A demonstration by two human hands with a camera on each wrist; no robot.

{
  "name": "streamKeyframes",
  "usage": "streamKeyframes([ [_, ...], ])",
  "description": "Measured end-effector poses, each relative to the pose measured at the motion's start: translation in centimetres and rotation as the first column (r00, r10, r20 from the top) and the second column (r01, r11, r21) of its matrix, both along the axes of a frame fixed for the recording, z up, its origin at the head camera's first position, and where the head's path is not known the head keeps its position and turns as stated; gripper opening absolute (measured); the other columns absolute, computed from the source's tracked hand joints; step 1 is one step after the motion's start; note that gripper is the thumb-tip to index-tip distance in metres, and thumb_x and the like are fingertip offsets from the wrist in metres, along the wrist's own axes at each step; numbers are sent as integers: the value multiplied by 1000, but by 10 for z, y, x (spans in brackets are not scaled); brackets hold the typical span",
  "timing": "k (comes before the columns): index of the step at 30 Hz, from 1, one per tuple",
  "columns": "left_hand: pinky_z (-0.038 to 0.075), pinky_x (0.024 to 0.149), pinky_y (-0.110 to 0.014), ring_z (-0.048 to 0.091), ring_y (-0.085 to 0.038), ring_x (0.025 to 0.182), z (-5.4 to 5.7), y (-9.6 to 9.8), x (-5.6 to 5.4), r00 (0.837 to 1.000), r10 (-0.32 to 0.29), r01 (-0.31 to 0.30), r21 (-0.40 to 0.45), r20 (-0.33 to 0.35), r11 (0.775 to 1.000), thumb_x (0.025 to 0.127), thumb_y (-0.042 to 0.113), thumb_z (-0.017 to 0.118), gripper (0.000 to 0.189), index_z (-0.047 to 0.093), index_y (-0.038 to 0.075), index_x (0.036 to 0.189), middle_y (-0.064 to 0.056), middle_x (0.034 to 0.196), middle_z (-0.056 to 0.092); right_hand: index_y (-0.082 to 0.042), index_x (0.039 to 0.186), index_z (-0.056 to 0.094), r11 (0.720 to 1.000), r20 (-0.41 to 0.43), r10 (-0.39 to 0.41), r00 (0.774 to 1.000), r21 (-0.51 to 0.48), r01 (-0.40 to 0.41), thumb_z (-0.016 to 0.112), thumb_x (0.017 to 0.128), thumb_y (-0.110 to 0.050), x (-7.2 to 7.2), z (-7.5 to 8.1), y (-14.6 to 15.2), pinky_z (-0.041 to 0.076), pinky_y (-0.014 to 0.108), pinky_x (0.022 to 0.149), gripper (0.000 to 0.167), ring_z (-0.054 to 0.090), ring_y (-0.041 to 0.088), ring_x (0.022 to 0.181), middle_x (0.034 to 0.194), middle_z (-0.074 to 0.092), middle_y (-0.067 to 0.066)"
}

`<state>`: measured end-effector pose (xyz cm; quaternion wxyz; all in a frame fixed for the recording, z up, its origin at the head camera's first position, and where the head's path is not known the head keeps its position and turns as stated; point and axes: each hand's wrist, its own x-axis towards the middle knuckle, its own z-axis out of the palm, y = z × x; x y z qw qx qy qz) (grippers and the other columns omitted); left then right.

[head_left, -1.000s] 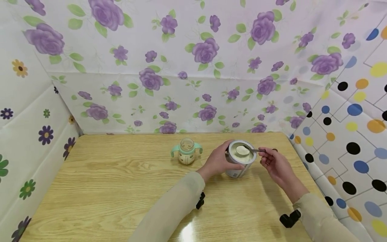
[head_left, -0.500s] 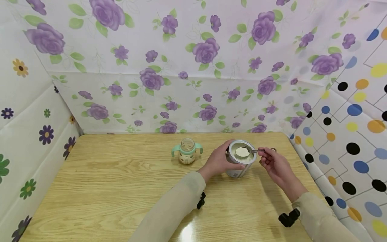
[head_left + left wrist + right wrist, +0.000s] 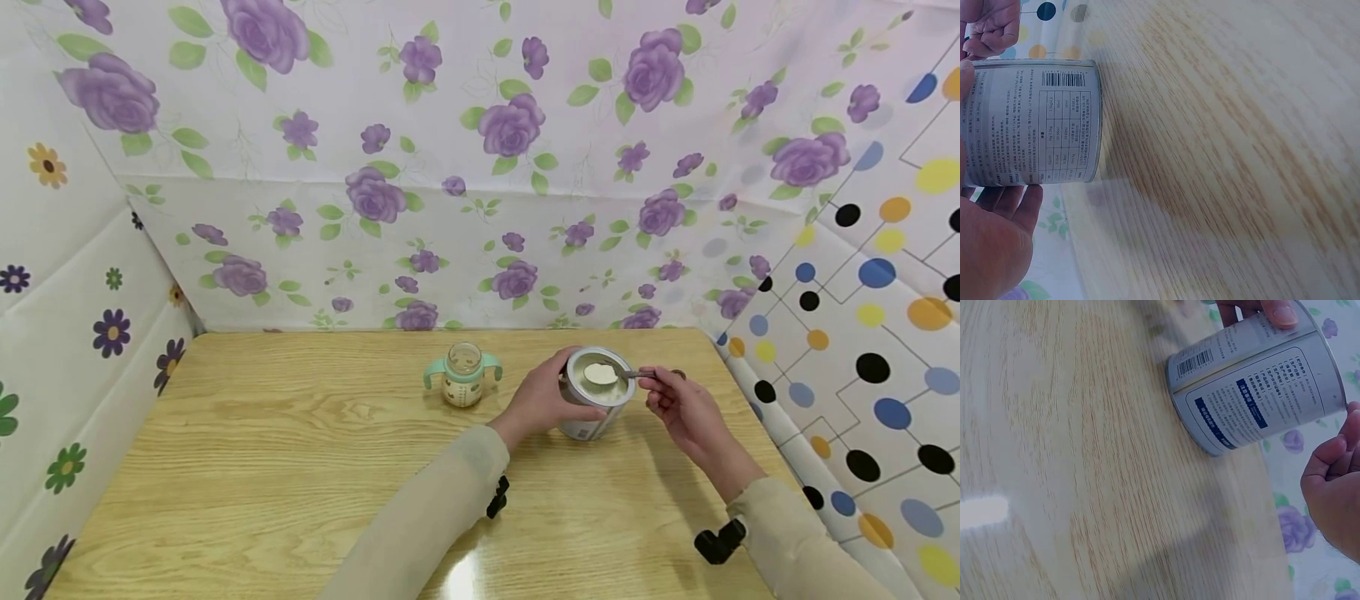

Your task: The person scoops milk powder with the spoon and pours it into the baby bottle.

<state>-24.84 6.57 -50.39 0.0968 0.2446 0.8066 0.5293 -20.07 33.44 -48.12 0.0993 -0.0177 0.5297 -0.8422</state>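
Head view: left hand hides part of can.

Sleeved forearms extend from the head view's lower edge, left hand curved in a grip right of centre, right hand pinching farther right.

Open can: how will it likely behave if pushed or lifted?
Likely stiff: the can shows no visible dent where the left hand grips it. Probably spill-prone if tilted, since its top is open over pale powder. Apt to roll if tipped over, given its round body.
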Motion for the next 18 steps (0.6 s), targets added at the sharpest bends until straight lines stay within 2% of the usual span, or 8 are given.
streamKeyframes([
  [4,52,106,-39,60,-13,130,1,0,0,1000,-2,2,0,2,1000,80,41,97,101,41,31,163,9,147,59,-7,117,80,1000,7,-8,1000,22,8,46,117,-21,0,2,0,58,22,80,37,70,6,84,100,81,0],
  [11,53,107,-40,61,-14,130,3,-1,1,1000,-7,7,6,-4,1000,81,41,97,100,41,30,163,8,147,60,-5,114,80,1000,26,-15,1000,-10,15,46,117,-20,-3,5,-3,58,22,78,37,70,7,81,98,82,1],
  [18,52,107,-40,60,-14,131,2,-1,1,1000,-6,6,5,2,1000,81,41,97,99,42,32,162,9,146,60,-5,114,79,999,30,-28,999,19,27,43,118,-19,-2,5,-6,57,22,77,39,68,7,80,97,81,1],
])
